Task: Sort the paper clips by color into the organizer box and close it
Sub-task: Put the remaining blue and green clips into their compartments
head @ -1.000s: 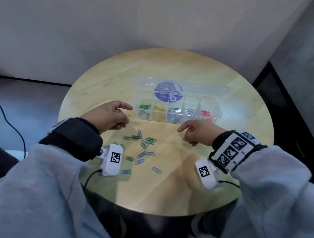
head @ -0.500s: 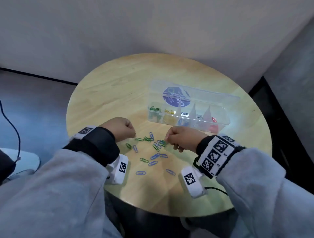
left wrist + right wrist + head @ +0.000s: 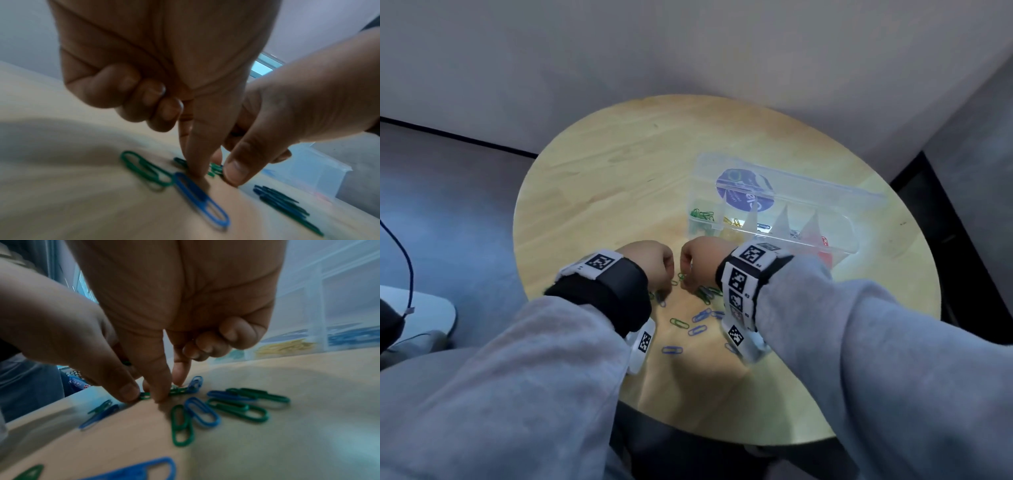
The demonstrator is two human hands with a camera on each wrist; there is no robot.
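Observation:
Green and blue paper clips (image 3: pixel 698 315) lie loose on the round wooden table (image 3: pixel 619 178). My left hand (image 3: pixel 666 279) and right hand (image 3: pixel 688 279) meet over the far end of that pile. In the left wrist view, the left hand (image 3: pixel 194 168) has thumb and forefinger tips down on a green clip (image 3: pixel 180 161), the other fingers curled. The right hand (image 3: pixel 169 390) pinches a green clip (image 3: pixel 177 391) against the table between thumb and forefinger. The clear organizer box (image 3: pixel 825 248) stands open behind, holding green (image 3: pixel 702 215), yellow (image 3: pixel 732 222), blue, silver and red clips in separate compartments.
The box's lid (image 3: pixel 808 192) with a purple round sticker leans back toward the wall. More loose clips lie nearer me, such as a blue one (image 3: pixel 672 349) and a green one (image 3: pixel 679 322). The table's front edge is under my forearms. A dark cable (image 3: pixel 404 253) hangs at the left.
Both hands have come together from apart, the left away from the box's left end, down onto the far end of the loose pile. My head has moved left, so the box sits further right.

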